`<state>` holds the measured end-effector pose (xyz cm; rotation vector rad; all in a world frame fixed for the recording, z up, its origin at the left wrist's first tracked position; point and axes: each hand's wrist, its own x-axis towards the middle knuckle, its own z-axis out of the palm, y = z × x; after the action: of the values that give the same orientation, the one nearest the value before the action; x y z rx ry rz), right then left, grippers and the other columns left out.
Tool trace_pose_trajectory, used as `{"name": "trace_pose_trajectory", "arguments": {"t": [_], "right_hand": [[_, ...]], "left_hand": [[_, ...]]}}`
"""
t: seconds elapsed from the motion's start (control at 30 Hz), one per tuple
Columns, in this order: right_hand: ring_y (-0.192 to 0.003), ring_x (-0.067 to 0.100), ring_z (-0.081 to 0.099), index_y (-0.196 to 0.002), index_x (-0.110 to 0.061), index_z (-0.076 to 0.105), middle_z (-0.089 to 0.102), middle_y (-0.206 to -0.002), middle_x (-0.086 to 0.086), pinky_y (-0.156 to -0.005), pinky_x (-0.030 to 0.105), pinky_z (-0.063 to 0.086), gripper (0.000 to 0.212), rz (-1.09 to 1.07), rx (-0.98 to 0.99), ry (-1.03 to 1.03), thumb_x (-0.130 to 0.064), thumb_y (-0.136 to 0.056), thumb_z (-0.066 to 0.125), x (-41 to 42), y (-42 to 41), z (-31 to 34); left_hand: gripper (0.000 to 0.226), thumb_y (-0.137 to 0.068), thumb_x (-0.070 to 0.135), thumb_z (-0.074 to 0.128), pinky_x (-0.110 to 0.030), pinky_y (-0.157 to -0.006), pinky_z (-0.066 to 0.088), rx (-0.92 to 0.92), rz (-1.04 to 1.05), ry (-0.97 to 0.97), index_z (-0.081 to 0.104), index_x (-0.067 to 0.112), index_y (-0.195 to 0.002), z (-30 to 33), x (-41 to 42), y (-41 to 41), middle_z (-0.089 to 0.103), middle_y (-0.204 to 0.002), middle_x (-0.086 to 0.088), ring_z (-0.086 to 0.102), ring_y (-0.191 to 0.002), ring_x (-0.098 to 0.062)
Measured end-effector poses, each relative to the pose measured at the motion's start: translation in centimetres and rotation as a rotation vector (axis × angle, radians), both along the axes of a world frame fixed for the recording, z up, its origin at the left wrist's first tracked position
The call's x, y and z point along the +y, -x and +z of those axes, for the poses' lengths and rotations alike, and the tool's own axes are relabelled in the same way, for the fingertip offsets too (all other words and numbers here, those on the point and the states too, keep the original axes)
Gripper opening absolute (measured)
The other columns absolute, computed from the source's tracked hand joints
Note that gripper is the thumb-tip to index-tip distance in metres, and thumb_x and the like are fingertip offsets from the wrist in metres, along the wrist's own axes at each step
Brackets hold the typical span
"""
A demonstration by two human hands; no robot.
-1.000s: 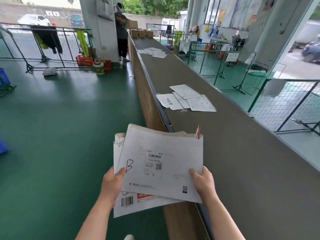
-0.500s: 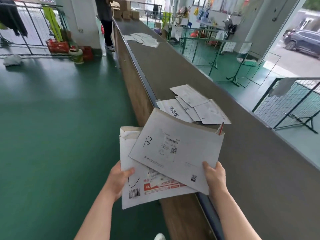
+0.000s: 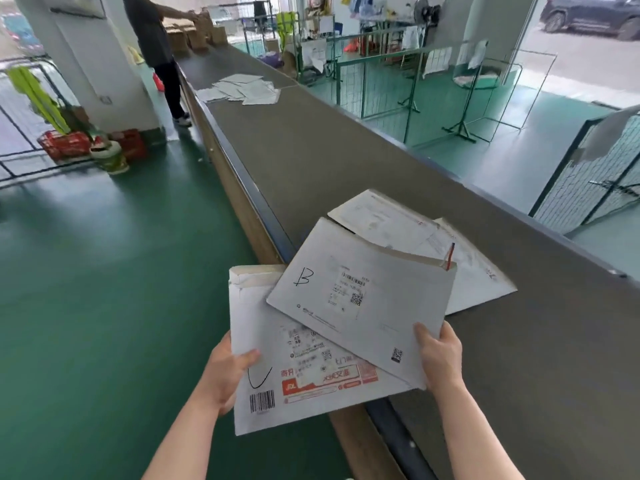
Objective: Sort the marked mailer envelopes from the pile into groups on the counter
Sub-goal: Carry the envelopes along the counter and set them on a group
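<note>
Ahead, envelope group (image 3: 450, 244) lies under held B mailer (image 3: 360, 296); farther group (image 3: 242, 88) beyond.

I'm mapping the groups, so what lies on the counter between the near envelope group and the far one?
Nothing: in the head view the counter is bare belt from the near group to the far group.

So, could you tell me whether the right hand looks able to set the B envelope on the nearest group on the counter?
Probably yes: the right hand holds the B envelope already partly over the nearest group, with nothing between them.
</note>
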<state>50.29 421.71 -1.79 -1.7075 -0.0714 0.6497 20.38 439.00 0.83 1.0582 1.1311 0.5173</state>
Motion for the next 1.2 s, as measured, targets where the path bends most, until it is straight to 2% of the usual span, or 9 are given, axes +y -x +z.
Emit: {"name": "trace_pose_trajectory", "arguments": {"t": [0.17,0.33,0.43,0.57,0.77,0.87,0.97,1.07,1.2], "right_hand": [[-0.074,0.014,0.063,-0.107,-0.012,0.065,0.069,-0.093,0.001,-0.061,0.027,0.048,0.011,-0.207,-0.054,-0.064,-0.009,-0.097,0.063,7.0,-6.0,2.8],[-0.082,0.024,0.060,-0.118,-0.011,0.063,0.064,-0.105,0.009,-0.071,0.027,0.048,0.021,-0.436,-0.059,-0.057,-0.004,-0.099,0.060,11.5,-11.0,4.1],[-0.071,0.017,0.057,-0.117,-0.009,0.061,0.063,-0.108,0.010,-0.049,0.014,0.048,0.020,-0.554,-0.132,0.027,-0.003,-0.097,0.060,13.4,-13.8,4.1],[-0.093,0.024,0.061,-0.115,-0.007,0.062,0.067,-0.124,0.019,-0.077,0.030,0.048,0.021,-0.692,-0.135,0.206,-0.011,-0.096,0.065,13.4,-16.3,2.5],[-0.096,0.026,0.060,-0.143,-0.016,0.050,0.062,-0.118,0.006,-0.083,0.039,0.053,0.055,-0.914,-0.044,0.406,-0.038,-0.095,0.065,10.4,-13.2,0.9],[-0.106,0.025,0.065,-0.133,-0.021,0.059,0.068,-0.123,0.006,-0.096,0.048,0.056,0.041,-0.926,-0.017,0.356,-0.042,-0.097,0.062,8.0,-6.5,-0.9],[-0.099,0.026,0.071,-0.113,-0.016,0.064,0.073,-0.105,0.007,-0.084,0.047,0.059,0.025,-0.965,0.077,0.252,-0.038,-0.105,0.054,4.9,2.2,-1.0],[-0.093,0.030,0.074,-0.104,-0.007,0.063,0.074,-0.097,0.012,-0.078,0.046,0.061,0.041,-1.010,0.106,0.121,-0.044,-0.108,0.045,0.9,9.2,-0.5],[-0.105,0.038,0.072,-0.123,-0.010,0.063,0.074,-0.114,0.015,-0.095,0.064,0.055,0.057,-1.164,0.100,-0.036,-0.059,-0.100,0.044,-7.4,16.7,-0.6]], "left_hand": [[0.034,-0.100,-0.007,0.050,-0.069,-0.089,0.054,-0.063,-0.079,0.059,0.054,0.010,-0.128,0.4,9.0,-5.3,0.073,-0.113,-0.026,0.070,-0.102,-0.050],[0.034,-0.098,-0.010,0.050,-0.068,-0.088,0.055,-0.082,-0.354,0.089,0.053,0.005,-0.128,0.2,16.8,-10.9,0.072,-0.114,-0.027,0.070,-0.102,-0.050],[0.036,-0.096,-0.011,0.054,-0.064,-0.085,0.058,-0.076,-0.519,0.124,0.050,0.004,-0.129,-0.6,22.3,-13.8,0.073,-0.115,-0.025,0.071,-0.102,-0.048],[0.041,-0.093,-0.011,0.059,-0.057,-0.080,0.062,-0.053,-0.749,0.234,0.049,0.005,-0.130,-1.8,28.3,-16.7,0.072,-0.117,-0.025,0.071,-0.103,-0.047],[0.054,-0.087,-0.008,0.067,-0.057,-0.080,0.062,-0.088,-1.014,0.416,0.049,0.006,-0.135,-4.3,29.9,-20.2,0.068,-0.125,-0.028,0.068,-0.109,-0.050],[0.054,-0.084,-0.009,0.068,-0.059,-0.080,0.061,-0.119,-1.051,0.492,0.051,0.008,-0.133,-4.9,28.0,-22.1,0.067,-0.125,-0.028,0.068,-0.106,-0.050],[0.060,-0.074,-0.006,0.071,-0.056,-0.073,0.063,-0.136,-1.161,0.510,0.053,0.008,-0.130,-4.1,23.9,-24.4,0.071,-0.119,-0.027,0.071,-0.098,-0.049],[0.058,-0.073,-0.007,0.069,-0.055,-0.072,0.063,-0.135,-1.327,0.499,0.055,0.007,-0.128,-3.1,18.4,-26.5,0.070,-0.117,-0.029,0.072,-0.096,-0.049],[0.060,-0.076,-0.007,0.069,-0.059,-0.077,0.062,-0.109,-1.600,0.492,0.055,0.006,-0.133,-1.7,7.2,-27.3,0.063,-0.128,-0.034,0.067,-0.105,-0.054]]}}
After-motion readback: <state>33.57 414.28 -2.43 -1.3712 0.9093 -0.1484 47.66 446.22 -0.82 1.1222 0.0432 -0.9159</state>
